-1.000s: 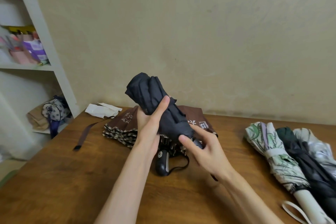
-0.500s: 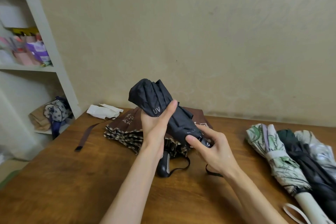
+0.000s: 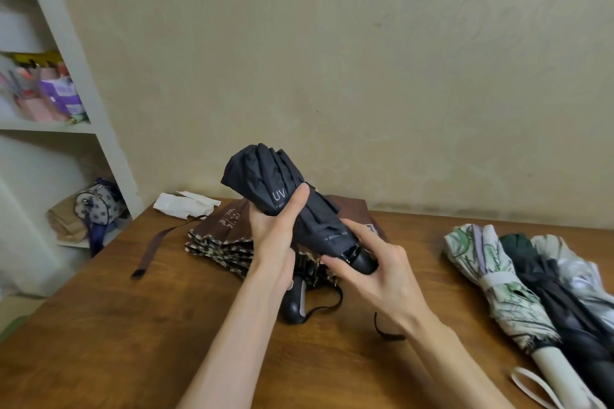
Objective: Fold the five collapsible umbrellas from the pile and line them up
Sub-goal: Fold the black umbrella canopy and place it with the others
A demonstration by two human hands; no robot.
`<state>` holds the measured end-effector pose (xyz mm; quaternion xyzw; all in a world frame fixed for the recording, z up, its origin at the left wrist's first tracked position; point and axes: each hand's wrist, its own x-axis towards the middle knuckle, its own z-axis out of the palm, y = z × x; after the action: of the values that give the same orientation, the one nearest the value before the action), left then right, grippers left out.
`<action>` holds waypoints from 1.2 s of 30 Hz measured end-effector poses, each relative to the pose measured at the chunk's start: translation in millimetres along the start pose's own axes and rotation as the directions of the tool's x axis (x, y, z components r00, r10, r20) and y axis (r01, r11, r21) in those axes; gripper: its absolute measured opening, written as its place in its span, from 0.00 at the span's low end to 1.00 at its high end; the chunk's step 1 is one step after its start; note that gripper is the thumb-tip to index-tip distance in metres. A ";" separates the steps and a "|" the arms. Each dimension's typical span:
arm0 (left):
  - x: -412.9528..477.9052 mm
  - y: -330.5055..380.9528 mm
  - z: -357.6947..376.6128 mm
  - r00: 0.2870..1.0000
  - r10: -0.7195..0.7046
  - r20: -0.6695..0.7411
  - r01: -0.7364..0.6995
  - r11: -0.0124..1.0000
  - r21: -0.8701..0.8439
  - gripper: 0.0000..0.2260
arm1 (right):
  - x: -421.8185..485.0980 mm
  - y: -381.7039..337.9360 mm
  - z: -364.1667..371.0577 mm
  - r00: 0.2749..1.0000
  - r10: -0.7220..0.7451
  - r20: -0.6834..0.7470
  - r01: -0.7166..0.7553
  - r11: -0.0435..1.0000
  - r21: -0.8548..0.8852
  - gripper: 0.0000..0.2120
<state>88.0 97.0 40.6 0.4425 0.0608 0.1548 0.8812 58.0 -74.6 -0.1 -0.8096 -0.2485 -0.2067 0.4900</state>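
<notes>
Three folded umbrellas [image 3: 545,282] lined up right. Left hand [image 3: 270,236] grips black umbrella [image 3: 265,183] canopy, right hand [image 3: 378,276] wraps handle. Brown umbrella [image 3: 226,239] not yet folded.

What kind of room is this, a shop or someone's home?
Probably a home room: a wooden table against a plain plastered wall, and a white shelf holding a small patterned bag.
</notes>
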 end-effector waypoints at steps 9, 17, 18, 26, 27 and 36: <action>-1.4 2.0 -0.8 0.999 -0.036 0.020 0.037 0.998 -0.053 0.27 | 0.6 5.9 0.2 0.998 -0.034 0.059 0.041 0.992 -0.116 0.38; -2.0 5.1 -7.1 0.981 -0.166 0.100 0.175 0.980 -0.091 0.32 | 8.5 4.7 -13.3 0.979 0.111 0.173 -0.143 0.973 0.183 0.26; -1.4 4.5 -7.7 0.981 -0.166 0.101 0.174 0.982 -0.075 0.30 | 8.2 4.6 -13.1 0.978 0.117 0.171 -0.148 0.972 0.184 0.27; -3.5 -2.1 -2.3 0.991 -0.130 -0.041 0.130 0.992 -0.002 0.33 | 1.7 10.3 -1.5 0.993 -0.112 0.024 0.114 0.976 -0.187 0.30; -3.5 -3.2 -2.3 0.990 -0.136 -0.044 0.136 0.991 0.006 0.31 | 2.0 9.6 -3.3 0.995 -0.093 0.022 0.096 0.984 -0.150 0.29; -4.3 -6.4 -1.5 0.984 -0.159 0.084 0.168 0.979 -0.112 0.30 | 4.2 -4.6 -25.8 0.919 0.248 0.307 -0.327 0.913 0.243 0.15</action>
<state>85.0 93.1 34.4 0.3882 0.0545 0.0686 0.9174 56.2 -95.1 16.6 -0.7773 -0.2175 0.0190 0.5900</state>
